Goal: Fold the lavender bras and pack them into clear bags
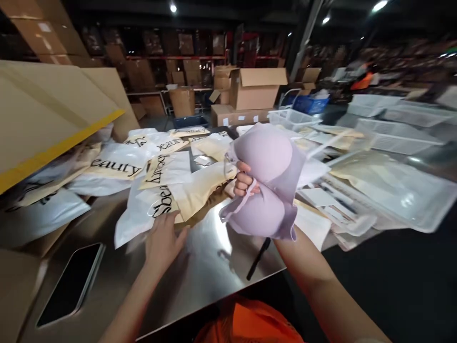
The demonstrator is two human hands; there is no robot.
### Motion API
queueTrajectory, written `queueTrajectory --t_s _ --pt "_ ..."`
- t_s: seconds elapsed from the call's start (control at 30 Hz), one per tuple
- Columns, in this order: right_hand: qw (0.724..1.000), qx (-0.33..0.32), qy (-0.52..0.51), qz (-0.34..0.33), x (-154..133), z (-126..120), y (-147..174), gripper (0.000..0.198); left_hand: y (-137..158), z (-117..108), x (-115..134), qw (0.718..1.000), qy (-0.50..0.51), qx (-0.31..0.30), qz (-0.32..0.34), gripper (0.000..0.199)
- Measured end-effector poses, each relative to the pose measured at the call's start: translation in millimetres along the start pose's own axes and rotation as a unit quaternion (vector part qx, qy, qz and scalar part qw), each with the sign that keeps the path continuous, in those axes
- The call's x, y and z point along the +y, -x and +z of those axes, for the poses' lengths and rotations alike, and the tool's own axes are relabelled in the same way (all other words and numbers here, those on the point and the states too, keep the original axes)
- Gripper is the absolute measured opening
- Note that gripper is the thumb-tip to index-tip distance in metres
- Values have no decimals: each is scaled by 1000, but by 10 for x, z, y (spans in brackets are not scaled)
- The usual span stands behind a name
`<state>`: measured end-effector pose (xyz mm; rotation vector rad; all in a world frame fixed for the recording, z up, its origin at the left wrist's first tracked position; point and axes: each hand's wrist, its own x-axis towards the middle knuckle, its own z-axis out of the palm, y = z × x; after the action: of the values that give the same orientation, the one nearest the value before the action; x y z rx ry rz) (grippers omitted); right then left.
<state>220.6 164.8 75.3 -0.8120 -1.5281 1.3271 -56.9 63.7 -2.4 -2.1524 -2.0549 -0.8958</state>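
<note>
Holding lilac bra [266, 147], center frame, right grip [243, 182] closed around its strap. Left grip [161, 242] spread wide, lower left of center, by printed mailer [134, 216]. Best keep strap pinched, cups clear of tabletop [200, 281] and pen [257, 259].

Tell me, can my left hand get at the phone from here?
Probably yes: the left hand seems to grip nothing, and only metal tabletop shows between it and the phone, which lies uncovered.
</note>
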Motion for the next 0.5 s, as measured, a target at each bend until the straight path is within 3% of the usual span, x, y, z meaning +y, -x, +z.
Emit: queueTrajectory --t_s 0.1,0.2,0.33,0.4,0.5 --pt "986 50 -159 32 56 -41 -34 38 -352 472 213 991 -72 -58 102 65" --pt "970 15 -243 19 124 -127 -8 31 -507 744 271 983 -109 -100 109 55" --pt "960 -51 -277 1 154 -274 157 37 -612 781 208 982 -111 -113 102 53" --pt "958 -49 -283 -15 160 -291 245 44 -655 719 186 982 -115 -110 106 51" --pt "948 -14 -304 -97 190 -225 275 60 -678 573 227 986 -100 -96 92 50"
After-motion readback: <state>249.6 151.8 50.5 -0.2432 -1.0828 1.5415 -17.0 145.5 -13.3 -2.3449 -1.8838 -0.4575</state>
